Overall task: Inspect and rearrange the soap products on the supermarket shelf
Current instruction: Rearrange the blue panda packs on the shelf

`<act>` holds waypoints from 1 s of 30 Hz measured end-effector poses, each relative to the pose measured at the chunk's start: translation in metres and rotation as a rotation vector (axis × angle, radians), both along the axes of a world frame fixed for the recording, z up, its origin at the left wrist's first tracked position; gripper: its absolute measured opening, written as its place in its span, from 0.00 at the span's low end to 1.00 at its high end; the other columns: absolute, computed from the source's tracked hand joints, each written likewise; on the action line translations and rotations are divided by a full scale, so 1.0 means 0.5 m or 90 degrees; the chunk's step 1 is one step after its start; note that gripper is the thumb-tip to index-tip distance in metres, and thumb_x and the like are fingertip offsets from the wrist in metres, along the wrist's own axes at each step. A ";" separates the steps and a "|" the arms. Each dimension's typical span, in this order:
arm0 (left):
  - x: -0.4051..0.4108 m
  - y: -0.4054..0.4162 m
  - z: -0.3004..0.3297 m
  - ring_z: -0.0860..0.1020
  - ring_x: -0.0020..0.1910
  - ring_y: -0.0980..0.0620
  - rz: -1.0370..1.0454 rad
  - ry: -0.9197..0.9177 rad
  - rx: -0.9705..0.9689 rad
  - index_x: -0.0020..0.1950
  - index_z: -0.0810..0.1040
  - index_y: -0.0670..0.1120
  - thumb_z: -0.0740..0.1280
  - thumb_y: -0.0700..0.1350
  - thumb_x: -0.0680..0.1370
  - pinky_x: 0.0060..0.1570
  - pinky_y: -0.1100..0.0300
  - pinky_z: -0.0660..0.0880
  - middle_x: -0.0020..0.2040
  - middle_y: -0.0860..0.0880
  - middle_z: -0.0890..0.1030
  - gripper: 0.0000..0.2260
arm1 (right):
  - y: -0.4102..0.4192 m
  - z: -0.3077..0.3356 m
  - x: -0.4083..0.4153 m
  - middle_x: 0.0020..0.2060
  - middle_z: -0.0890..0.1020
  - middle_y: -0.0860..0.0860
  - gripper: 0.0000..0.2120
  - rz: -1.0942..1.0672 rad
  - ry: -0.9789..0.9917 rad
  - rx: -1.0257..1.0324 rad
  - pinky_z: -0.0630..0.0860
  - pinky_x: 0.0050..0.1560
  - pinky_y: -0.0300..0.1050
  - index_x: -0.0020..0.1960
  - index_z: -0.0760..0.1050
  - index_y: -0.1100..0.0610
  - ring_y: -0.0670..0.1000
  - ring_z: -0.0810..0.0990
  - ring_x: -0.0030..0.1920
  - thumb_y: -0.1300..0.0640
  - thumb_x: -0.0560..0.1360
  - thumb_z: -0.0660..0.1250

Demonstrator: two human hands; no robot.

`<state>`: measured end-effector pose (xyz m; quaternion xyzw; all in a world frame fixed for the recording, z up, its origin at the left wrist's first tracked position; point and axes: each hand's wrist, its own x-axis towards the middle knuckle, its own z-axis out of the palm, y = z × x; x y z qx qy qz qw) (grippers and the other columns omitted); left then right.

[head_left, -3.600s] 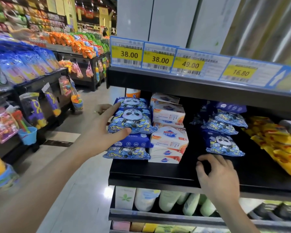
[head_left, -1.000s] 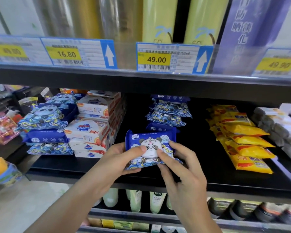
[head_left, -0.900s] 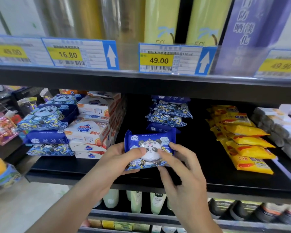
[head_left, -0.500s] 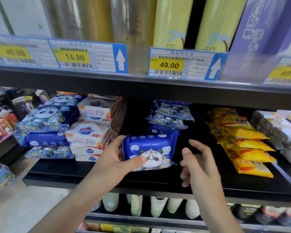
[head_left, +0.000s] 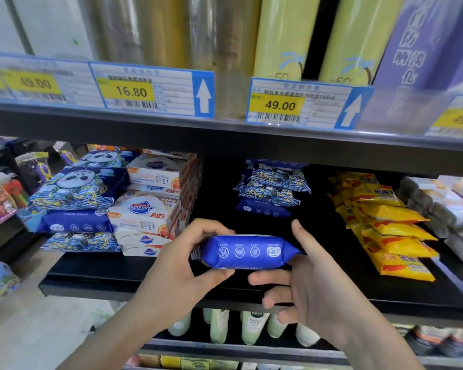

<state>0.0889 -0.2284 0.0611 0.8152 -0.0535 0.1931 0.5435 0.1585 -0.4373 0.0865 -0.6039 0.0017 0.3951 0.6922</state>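
Now, left hand (head_left: 182,268): I grip the blue pack (head_left: 245,251) at its left end, thumb under the front edge, fingers curled over the top.
Right hand (head_left: 313,284): it cups the pack's right end from below and behind; the index finger stands up behind the pack, the other fingers curl loosely under it, and I cannot tell how firmly they press.
Blue pack: it sits between my two hands, turned so its plain blue side with a row of white icons faces me, held just above the front part of the shelf (head_left: 96,273).
Shelf: black; the stretch right behind the pack is bare.
Centre stack (head_left: 271,189): more blue packs with a wave pattern, piled toward the back, beyond my hands.
White boxes (head_left: 147,209): stacked left of my left hand, near it but apart.
Left stack (head_left: 78,193): panda-print blue packs, piled just left of the white boxes and touching them.
Yellow packs (head_left: 388,225): a leaning row well right of my right hand.
Grey packs (head_left: 439,214): further right, at the edge of view.
Price tags (head_left: 278,105): on the rail above, reading 49.00, 16.80 and 49.00.
Bottles (head_left: 246,327): pale green ones on the level below, under my hands.
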 end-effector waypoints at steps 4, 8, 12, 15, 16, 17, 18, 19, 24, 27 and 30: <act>-0.003 0.004 -0.010 0.79 0.64 0.53 0.011 -0.002 0.057 0.57 0.76 0.62 0.79 0.36 0.72 0.63 0.52 0.75 0.61 0.59 0.82 0.26 | -0.002 -0.001 0.001 0.52 0.85 0.62 0.34 0.042 -0.002 -0.007 0.75 0.27 0.42 0.58 0.85 0.55 0.54 0.80 0.35 0.27 0.72 0.62; -0.002 0.006 -0.023 0.75 0.69 0.55 0.014 -0.048 0.120 0.59 0.76 0.62 0.79 0.35 0.71 0.66 0.50 0.73 0.63 0.61 0.80 0.27 | 0.002 -0.008 0.001 0.53 0.86 0.62 0.29 0.033 -0.013 -0.041 0.74 0.27 0.41 0.56 0.85 0.57 0.53 0.80 0.34 0.33 0.72 0.68; 0.002 0.008 -0.034 0.71 0.73 0.57 0.021 -0.064 0.155 0.59 0.76 0.62 0.79 0.34 0.69 0.69 0.52 0.70 0.65 0.64 0.78 0.29 | 0.007 -0.018 -0.001 0.51 0.86 0.62 0.25 -0.008 -0.017 -0.040 0.74 0.26 0.41 0.61 0.81 0.58 0.54 0.80 0.33 0.41 0.72 0.72; 0.003 0.015 -0.041 0.70 0.73 0.56 0.041 -0.058 0.147 0.65 0.75 0.63 0.79 0.35 0.70 0.70 0.57 0.69 0.69 0.64 0.75 0.32 | 0.011 -0.023 -0.005 0.44 0.85 0.60 0.27 -0.057 -0.029 -0.025 0.74 0.24 0.42 0.62 0.80 0.59 0.55 0.81 0.33 0.47 0.67 0.76; 0.003 0.018 -0.043 0.69 0.74 0.57 0.052 -0.041 0.138 0.68 0.73 0.65 0.78 0.36 0.71 0.70 0.58 0.68 0.70 0.64 0.74 0.34 | 0.011 -0.023 -0.007 0.43 0.85 0.59 0.28 -0.072 -0.036 -0.027 0.75 0.24 0.42 0.61 0.80 0.59 0.55 0.81 0.33 0.48 0.65 0.77; 0.002 0.022 -0.045 0.68 0.74 0.59 0.060 -0.022 0.128 0.69 0.71 0.66 0.78 0.37 0.73 0.70 0.58 0.67 0.71 0.64 0.72 0.34 | 0.011 -0.023 -0.009 0.43 0.85 0.60 0.28 -0.082 -0.044 -0.027 0.76 0.24 0.42 0.61 0.80 0.60 0.55 0.82 0.34 0.49 0.64 0.77; 0.002 0.025 -0.047 0.68 0.74 0.60 0.065 -0.006 0.115 0.70 0.70 0.67 0.77 0.38 0.74 0.70 0.58 0.67 0.72 0.65 0.71 0.34 | 0.010 -0.022 -0.010 0.44 0.86 0.61 0.29 -0.091 -0.052 -0.026 0.77 0.25 0.42 0.60 0.80 0.60 0.54 0.82 0.34 0.49 0.62 0.77; 0.002 0.028 -0.049 0.68 0.74 0.62 0.068 0.008 0.096 0.71 0.69 0.68 0.76 0.39 0.75 0.70 0.58 0.67 0.72 0.66 0.71 0.33 | 0.009 -0.023 -0.010 0.45 0.86 0.61 0.30 -0.098 -0.061 -0.024 0.78 0.26 0.42 0.60 0.80 0.61 0.54 0.82 0.35 0.49 0.61 0.78; 0.005 0.035 -0.052 0.72 0.70 0.62 0.088 0.041 -0.038 0.69 0.72 0.62 0.63 0.29 0.81 0.67 0.59 0.72 0.66 0.63 0.77 0.29 | 0.002 -0.033 -0.006 0.51 0.86 0.62 0.34 -0.125 -0.078 -0.017 0.81 0.32 0.44 0.64 0.78 0.61 0.57 0.84 0.39 0.53 0.60 0.79; 0.006 0.033 -0.044 0.77 0.66 0.60 0.076 0.058 -0.104 0.66 0.75 0.57 0.62 0.28 0.81 0.63 0.65 0.74 0.62 0.61 0.81 0.25 | -0.001 -0.038 -0.004 0.52 0.87 0.59 0.32 -0.117 -0.104 -0.012 0.83 0.36 0.44 0.61 0.80 0.58 0.55 0.85 0.41 0.58 0.58 0.81; 0.006 0.028 -0.039 0.79 0.63 0.60 0.082 0.065 -0.108 0.65 0.76 0.55 0.64 0.31 0.81 0.60 0.69 0.75 0.60 0.60 0.83 0.21 | -0.001 -0.039 -0.003 0.53 0.87 0.55 0.23 -0.101 -0.152 0.012 0.82 0.45 0.46 0.58 0.81 0.55 0.52 0.87 0.48 0.57 0.62 0.75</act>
